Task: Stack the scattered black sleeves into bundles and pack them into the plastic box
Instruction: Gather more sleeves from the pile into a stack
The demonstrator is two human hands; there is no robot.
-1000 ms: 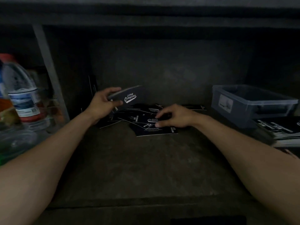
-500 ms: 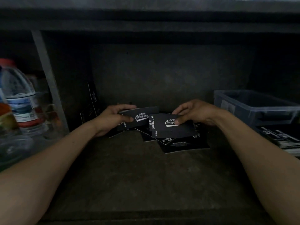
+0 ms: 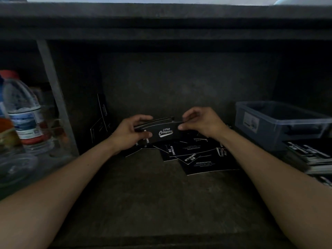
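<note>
A small stack of black sleeves [image 3: 164, 131] with white lettering is held above the shelf floor. My left hand [image 3: 129, 133] grips its left end, and my right hand [image 3: 199, 122] pinches its right end. Below them several loose black sleeves [image 3: 195, 155] lie scattered on the dark shelf. More sleeves [image 3: 101, 119] lean against the back left wall. The plastic box [image 3: 276, 123] stands at the right, apart from both hands; I cannot make out its contents.
Plastic bottles [image 3: 21, 108] and clear containers stand at the left behind a metal upright [image 3: 55, 97]. A pile of printed black items [image 3: 312, 155] lies in front of the box. The shelf floor [image 3: 152, 203] stretches toward me.
My right hand has brought its sleeve onto the one in my left hand. Both hands now hold one stack together, raised slightly above the loose pile.
</note>
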